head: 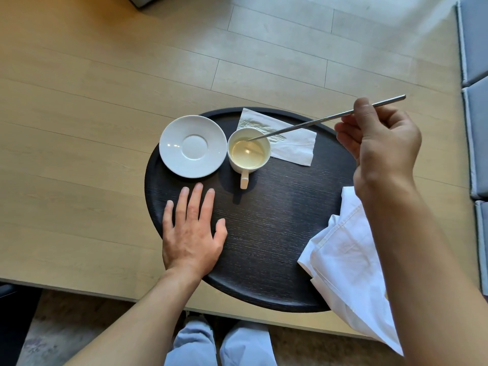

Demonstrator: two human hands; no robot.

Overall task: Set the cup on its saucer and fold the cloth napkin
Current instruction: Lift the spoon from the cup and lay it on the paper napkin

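A white cup (pixel 248 154) holding pale yellow liquid stands on a dark oval tray (pixel 277 220), its handle pointing toward me. To its left lies the empty white saucer (pixel 192 146), just beside the cup. My right hand (pixel 380 146) grips a thin metal stick (pixel 317 121) whose tip dips into the cup's liquid. My left hand (pixel 192 233) rests flat on the tray, fingers spread, below the saucer. A crumpled white cloth napkin (pixel 343 260) lies at the tray's right edge, partly hidden under my right forearm.
A white paper napkin (pixel 290 143) lies behind the cup on the tray. The tray sits on a light wooden table (pixel 79 128) whose front edge is near my knees. Grey cushions (pixel 475 75) line the right side.
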